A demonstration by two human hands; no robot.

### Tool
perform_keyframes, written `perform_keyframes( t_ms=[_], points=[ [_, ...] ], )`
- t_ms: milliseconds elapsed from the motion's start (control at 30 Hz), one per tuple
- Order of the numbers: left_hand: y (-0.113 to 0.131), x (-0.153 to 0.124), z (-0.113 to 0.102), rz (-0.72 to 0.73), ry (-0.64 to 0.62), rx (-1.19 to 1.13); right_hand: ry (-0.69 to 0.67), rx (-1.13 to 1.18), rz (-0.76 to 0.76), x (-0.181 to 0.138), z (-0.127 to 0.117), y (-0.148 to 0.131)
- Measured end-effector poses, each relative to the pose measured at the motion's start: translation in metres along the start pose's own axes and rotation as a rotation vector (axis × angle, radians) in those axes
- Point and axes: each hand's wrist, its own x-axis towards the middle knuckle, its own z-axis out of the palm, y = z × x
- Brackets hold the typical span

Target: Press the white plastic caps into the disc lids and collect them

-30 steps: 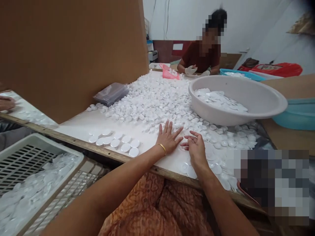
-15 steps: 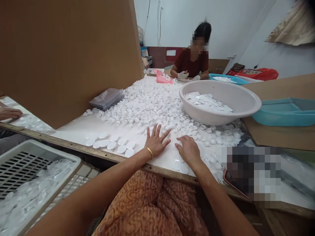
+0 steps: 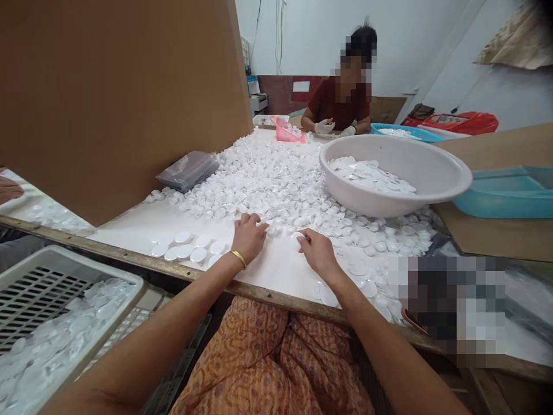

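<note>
On the white counter [image 3: 133,222], near its front edge, both bare hands work at the fringe of the big heap of small white plastic caps [image 3: 268,178]. Left hand [image 3: 248,236], gold bangle [image 3: 238,258] on the wrist, has its fingers curled down together onto caps at the pile's near edge; whether a cap is clamped in that grip, I cannot tell. Right hand [image 3: 317,252] sits just beside it, fingertips pinched together on a single white cap [image 3: 299,235]. Just left of the left hand, a small cluster of flat white round discs [image 3: 190,246] lies in rows. Toward the right edge, a wide white plastic basin [image 3: 395,173] holds more discs. At the far end a co-worker's gloved hands [image 3: 325,126] are busy. Off the front-left corner stands a white slotted plastic crate [image 3: 52,294].
</note>
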Motion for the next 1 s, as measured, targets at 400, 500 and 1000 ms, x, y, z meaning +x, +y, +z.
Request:
perform_keyframes(
  t_ms=[400, 500, 1000],
  points=[
    [0.024, -0.025, 0.001, -0.067, -0.073, -0.368, -0.158, 0.6, 0.291, 0.003, 0.02, 0.001],
    [0.022, -0.006, 0.003, -0.151, -0.086, -0.442, -0.184, 0.62, 0.298, 0.003, 0.03, -0.002],
    [0.05, 0.029, 0.038, -0.102, -0.017, -0.279, -0.252, 0.668, 0.337, 0.007, 0.046, 0.0]
  ],
)
